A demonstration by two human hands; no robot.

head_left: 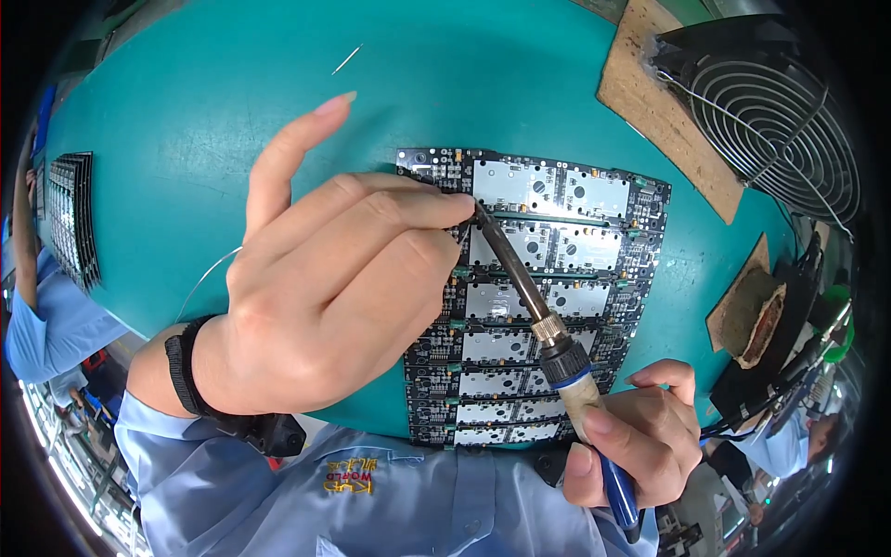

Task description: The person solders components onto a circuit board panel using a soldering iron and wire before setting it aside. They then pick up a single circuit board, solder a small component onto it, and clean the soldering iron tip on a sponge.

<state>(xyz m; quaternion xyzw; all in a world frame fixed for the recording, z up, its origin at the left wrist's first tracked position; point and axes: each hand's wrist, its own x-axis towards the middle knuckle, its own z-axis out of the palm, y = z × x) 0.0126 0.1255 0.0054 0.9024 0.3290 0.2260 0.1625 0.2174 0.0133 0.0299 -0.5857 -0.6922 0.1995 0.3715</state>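
Observation:
My right hand (640, 446) grips a soldering iron (580, 395) by its handle. Its dark shaft slants up and left, with the tip touching or just above the upper left of a panel of black circuit boards (536, 302). Silvery rectangular plates run in rows down this panel. Close beside the tip, my left hand (343, 288) is closed in a pinch, its index finger raised away. A thin solder wire (206, 277) trails out behind that hand; the pinched end is hidden by the fingers. The left hand also covers part of the panel's left side.
A short wire piece (348, 58) lies on the green mat (445, 84). A fan with a wire guard (766, 121) stands far right beside a brown board (664, 116). Nearer is a soldering stand with a worn sponge (756, 320). Stacked circuit boards (72, 213) sit left, near another person's sleeve (60, 320).

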